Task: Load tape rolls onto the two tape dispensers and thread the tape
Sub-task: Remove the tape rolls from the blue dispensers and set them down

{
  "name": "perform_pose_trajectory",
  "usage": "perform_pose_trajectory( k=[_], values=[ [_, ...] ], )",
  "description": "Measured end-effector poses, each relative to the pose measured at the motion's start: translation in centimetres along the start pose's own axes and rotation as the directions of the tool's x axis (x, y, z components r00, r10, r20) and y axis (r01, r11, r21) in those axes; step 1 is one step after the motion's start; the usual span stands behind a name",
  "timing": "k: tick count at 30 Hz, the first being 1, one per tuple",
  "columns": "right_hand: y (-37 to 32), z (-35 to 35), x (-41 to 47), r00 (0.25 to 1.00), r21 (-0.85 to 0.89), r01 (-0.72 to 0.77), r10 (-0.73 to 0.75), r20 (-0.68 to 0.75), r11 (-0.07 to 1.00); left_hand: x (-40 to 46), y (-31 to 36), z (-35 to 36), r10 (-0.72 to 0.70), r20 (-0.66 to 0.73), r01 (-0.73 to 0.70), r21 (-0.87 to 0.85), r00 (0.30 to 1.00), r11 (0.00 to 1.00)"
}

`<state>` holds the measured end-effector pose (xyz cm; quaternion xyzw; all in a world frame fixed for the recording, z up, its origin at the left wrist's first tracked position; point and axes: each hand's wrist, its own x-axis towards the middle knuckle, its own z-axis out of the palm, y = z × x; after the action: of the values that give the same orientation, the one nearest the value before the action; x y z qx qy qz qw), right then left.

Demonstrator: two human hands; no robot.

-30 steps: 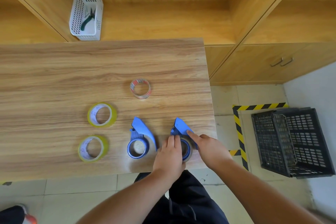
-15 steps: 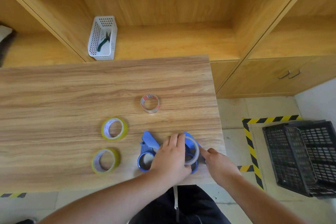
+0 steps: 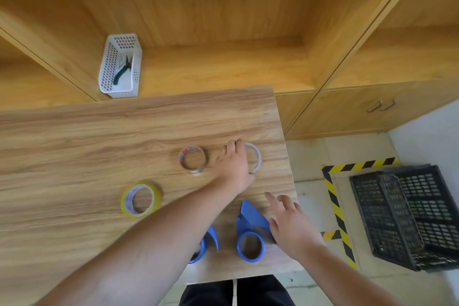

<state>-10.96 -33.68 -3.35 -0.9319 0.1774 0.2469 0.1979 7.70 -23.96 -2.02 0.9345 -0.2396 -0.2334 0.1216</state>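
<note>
We judge the task barely begun: neither dispenser carries a roll, and no tape is threaded anywhere we can see. The right blue dispenser (image 3: 250, 233) lies flat at the near edge of the desk (image 3: 74, 146), its ring bare and its pointed blade end aimed toward 12 o'clock. The left blue dispenser (image 3: 206, 246) sits just beside it at 9 o'clock, mostly hidden under our left forearm, though what shows of its ring looks bare too.

Our left hand (image 3: 233, 166) reaches out toward 12 o'clock and rests on a thin, pale spent core (image 3: 255, 159), fingers curled over its rim; whether they grip it or merely press it to the desk we cannot tell. Our right hand (image 3: 290, 226) hovers at the right dispenser's 3 o'clock side, fingers spread and holding nothing.

The supply looks usable. A yellow tape roll (image 3: 140, 200) lies flat at 9 o'clock of the dispensers, thick with tape. A clear roll with a red-printed core (image 3: 192, 159) lies flat just beside the left hand. Both must still be seated and their ends pulled through.
</note>
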Motion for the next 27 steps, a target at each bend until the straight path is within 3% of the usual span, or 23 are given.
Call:
perform_pose_trajectory(
  k=[9, 20, 25, 27],
  values=[
    [-0.6, 0.3, 1.9, 0.999, 0.08, -0.048, 0.048, 0.002, 0.996, 4.4, -0.7, 2.5, -0.039, 0.09, 0.038, 0.02, 0.995, 0.999],
    [-1.1, 0.5, 1.2, 0.998, 0.085, -0.056, 0.059, -0.03, 0.995, 4.2, -2.6, 3.9, -0.054, 0.096, 0.065, -0.116, 0.994, 0.991],
    [-3.1, 0.2, 1.0, 0.994, -0.017, 0.052, -0.053, -0.091, 0.999, 0.1, -4.5, 1.9, 0.045, -0.08, -0.054, -0.115, 0.996, 0.992],
    [-4.7, 0.2, 1.0, 0.987, -0.067, 0.106, -0.113, -0.111, 0.992, -2.3, -6.6, 1.4, 0.009, -0.155, -0.035, -0.168, 0.988, 0.985]
  ],
)
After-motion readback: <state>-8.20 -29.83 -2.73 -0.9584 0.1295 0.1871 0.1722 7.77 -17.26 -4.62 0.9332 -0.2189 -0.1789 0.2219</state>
